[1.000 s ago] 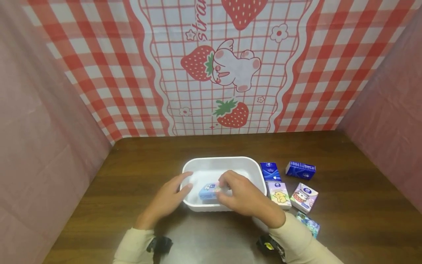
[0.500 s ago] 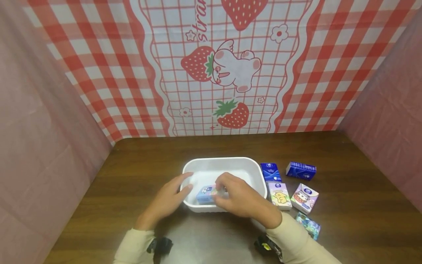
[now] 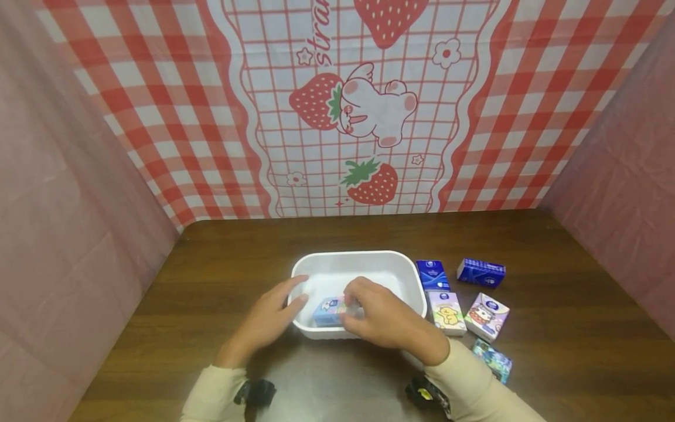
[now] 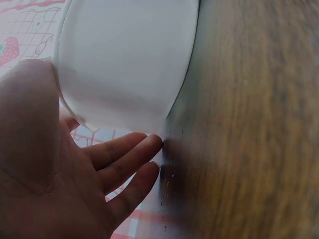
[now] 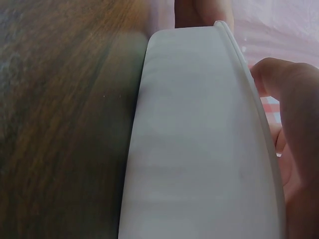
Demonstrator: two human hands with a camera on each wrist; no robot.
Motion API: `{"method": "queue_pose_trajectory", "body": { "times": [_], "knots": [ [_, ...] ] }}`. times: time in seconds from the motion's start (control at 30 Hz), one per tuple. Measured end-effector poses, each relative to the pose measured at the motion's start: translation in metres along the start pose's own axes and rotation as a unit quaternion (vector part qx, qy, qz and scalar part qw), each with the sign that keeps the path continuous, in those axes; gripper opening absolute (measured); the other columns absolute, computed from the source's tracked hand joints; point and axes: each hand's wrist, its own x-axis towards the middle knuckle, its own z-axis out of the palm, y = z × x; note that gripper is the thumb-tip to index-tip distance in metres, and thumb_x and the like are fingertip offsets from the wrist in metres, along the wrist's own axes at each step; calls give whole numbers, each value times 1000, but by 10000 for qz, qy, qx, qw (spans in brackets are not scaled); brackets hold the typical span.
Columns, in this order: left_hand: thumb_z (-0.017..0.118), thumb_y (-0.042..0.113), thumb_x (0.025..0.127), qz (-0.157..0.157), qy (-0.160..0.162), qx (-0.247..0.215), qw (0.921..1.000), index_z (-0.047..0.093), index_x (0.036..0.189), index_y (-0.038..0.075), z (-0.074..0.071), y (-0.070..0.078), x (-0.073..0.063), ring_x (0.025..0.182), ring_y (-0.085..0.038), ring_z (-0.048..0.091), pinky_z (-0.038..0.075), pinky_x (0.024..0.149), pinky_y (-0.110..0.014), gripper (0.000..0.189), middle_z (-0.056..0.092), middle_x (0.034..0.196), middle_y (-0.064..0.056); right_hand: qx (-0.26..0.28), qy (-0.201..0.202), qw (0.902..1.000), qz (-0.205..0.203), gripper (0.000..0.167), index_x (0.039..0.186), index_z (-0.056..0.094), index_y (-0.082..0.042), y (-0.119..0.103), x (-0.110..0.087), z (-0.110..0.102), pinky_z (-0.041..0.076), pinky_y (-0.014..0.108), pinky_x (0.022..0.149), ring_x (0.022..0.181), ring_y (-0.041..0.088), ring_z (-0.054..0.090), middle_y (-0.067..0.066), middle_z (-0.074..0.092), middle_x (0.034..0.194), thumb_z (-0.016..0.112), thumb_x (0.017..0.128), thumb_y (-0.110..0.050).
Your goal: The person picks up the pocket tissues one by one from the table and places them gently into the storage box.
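Note:
A white plastic tray [image 3: 364,254] stands on the wooden table. My left hand [image 3: 271,313] holds its left end, with thumb and index finger over the rim and the other fingers [image 4: 132,154] outside against the wall. Inside the tray, near its front left, lies a light blue tissue pack [image 3: 327,312]. My right hand [image 3: 382,313] reaches over the front rim and pinches the right end of this pack; its fingertips are partly hidden. In the right wrist view the tray's outer wall [image 5: 194,124] hides the pack.
Right of the tray are a flat dark blue tissue pack [image 3: 433,275], another blue pack on its side [image 3: 481,273], a yellow-puppy pack [image 3: 447,313], a strawberry pack [image 3: 487,317] and a green-blue pack [image 3: 493,359] partly behind the right sleeve. A checked cloth [image 3: 174,117] hangs behind.
My right hand has shifted the light blue tissue pack slightly left and toward the tray's front wall, mostly in the first half second. The left hand and tray have stayed in place.

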Motion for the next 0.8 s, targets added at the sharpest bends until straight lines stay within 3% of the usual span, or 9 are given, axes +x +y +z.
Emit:
{"method": "queue_pose_trajectory", "body": {
  "times": [0.57, 0.8],
  "knots": [
    [58, 43, 101, -64, -31, 4, 10000, 52, 147, 26, 1, -2, 0, 137, -27, 46, 34, 112, -56, 49, 52, 147, -4, 45, -429, 9985, 324, 17, 100, 59, -20, 3, 0, 1, 51, 31, 84, 87, 9, 54, -8, 58, 98, 70, 88, -27],
    [58, 43, 101, -103, -71, -37, 9999, 51, 147, 27, 0, -1, 0, 139, -27, 44, 34, 112, -57, 49, 50, 149, -3, -40, -453, 9987, 219, 14, 102, 64, -17, 4, 0, 1, 52, 33, 85, 88, 8, 55, -7, 60, 101, 67, 90, -23]
  ]
}}
